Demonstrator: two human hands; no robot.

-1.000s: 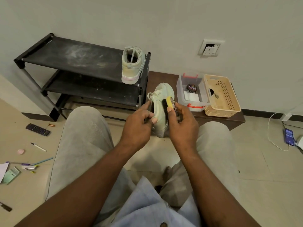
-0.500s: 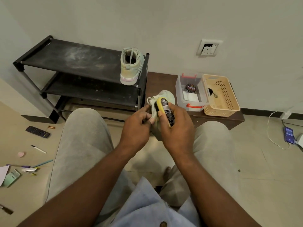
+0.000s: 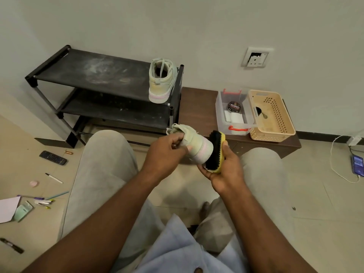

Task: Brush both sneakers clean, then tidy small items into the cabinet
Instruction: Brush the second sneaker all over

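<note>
Sensibly, the left hand (image 3: 167,152) grips the sneaker (image 3: 197,148) by its collar, sole edge turned right, so the right hand (image 3: 226,170), curled round the brush (image 3: 214,150), presses bristles against it; the second sneaker (image 3: 160,81) stands on the far rack (image 3: 98,69).

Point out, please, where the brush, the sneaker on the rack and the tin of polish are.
brush (image 3: 213,150): head view, on its black bristles.
sneaker on the rack (image 3: 160,84): head view, on its heel.
tin of polish (image 3: 233,106): head view, on its lid.

The person wears beige trousers (image 3: 102,174) and a pale blue shirt (image 3: 173,251).
</note>
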